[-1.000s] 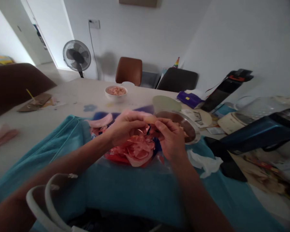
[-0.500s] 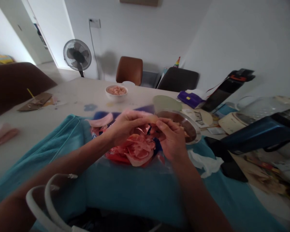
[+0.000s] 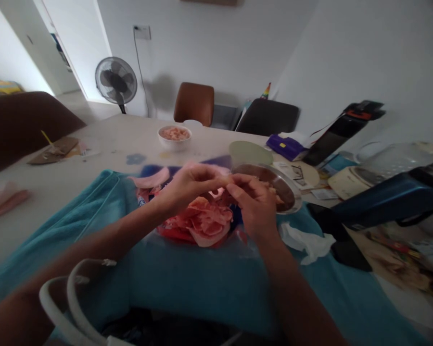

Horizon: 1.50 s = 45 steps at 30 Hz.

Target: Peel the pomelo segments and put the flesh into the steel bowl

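Note:
My left hand and my right hand meet over the table, both with fingers closed in a pinch. Between their fingertips is a small pale-orange piece of pomelo, mostly covered by the fingers. Right below the hands lies a heap of pink pomelo membranes on red and blue plastic. A thick pink strip of rind rests left of my left hand. Beside my right hand, a steel bowl contains pieces that are partly hidden by the fingers.
A white bowl of pink pulp stands farther back. Teal cloth covers the near table. At right are a crumpled tissue, a black phone, a blue bottle and a dark bottle. A green mat lies behind the steel bowl.
My right hand has shifted slightly left, bringing its fingertips closer to the left ones. Less of the pomelo piece shows between them. The heap and bowls stay in place.

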{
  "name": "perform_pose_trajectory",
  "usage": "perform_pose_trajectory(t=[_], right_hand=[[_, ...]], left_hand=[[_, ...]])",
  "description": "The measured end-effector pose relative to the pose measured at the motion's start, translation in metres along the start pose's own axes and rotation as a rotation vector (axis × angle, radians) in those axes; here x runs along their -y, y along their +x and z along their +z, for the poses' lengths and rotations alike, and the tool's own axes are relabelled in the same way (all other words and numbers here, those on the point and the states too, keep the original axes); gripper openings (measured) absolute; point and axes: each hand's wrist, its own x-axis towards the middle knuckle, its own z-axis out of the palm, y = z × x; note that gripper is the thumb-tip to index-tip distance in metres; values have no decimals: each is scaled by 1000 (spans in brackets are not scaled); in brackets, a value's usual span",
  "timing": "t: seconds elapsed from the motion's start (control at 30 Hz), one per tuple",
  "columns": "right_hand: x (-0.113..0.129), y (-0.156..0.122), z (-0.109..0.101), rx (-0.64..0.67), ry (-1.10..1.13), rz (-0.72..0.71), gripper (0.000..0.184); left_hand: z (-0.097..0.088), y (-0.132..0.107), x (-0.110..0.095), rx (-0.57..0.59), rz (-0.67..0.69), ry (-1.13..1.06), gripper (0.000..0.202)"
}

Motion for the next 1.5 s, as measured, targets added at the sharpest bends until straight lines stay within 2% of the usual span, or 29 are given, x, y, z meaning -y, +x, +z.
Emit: perform_pose_trajectory(t=[0.17, 0.43, 0.6, 0.67, 0.7, 0.83, 0.9, 0.97, 1.03, 1.1, 1.17, 1.3, 1.4, 1.5], right_hand=[[4, 0, -1, 8, -31, -16, 15], [9, 2, 2, 73, 272, 206, 20], [8, 3, 1, 135, 276, 275, 28], [7, 7, -4, 77, 218, 219, 28], [7, 9, -7, 8, 169, 161, 26], [4, 25, -34, -395, -148, -117, 25], [1, 36, -53, -519, -321, -186, 29], [-3, 45, -72, -558, -450, -176, 32], [-8, 52, -88, -531, -506, -113, 35], [-13, 57, -98, -514, -480, -57, 29], [-15, 59, -101, -542, -399, -33, 20], [-8, 54, -93, -599, -223, -87, 13], [3, 45, -78, -587, -157, -168, 14], [10, 34, -59, -503, -96, -221, 14]], left_hand=[[1, -2, -3, 16, 15, 23, 27], [-6, 5, -6, 107, -205, -302, 14], [-10, 6, -2, 83, -298, -364, 8], [-9, 6, -4, 69, -267, -341, 9], [-9, 6, -6, 59, -242, -315, 9], [-2, 23, -15, 17, -122, -133, 9], [6, 43, -15, 18, -40, 2, 7], [17, 69, -9, 19, 19, 115, 8], [28, 95, 2, 16, 26, 234, 6], [36, 114, 14, 26, 17, 268, 6], [37, 122, 22, 32, 20, 290, 7], [16, 112, 20, -19, 66, 359, 5], [-6, 86, 11, -115, 75, 299, 9], [-20, 53, 4, -165, 45, 218, 15]])
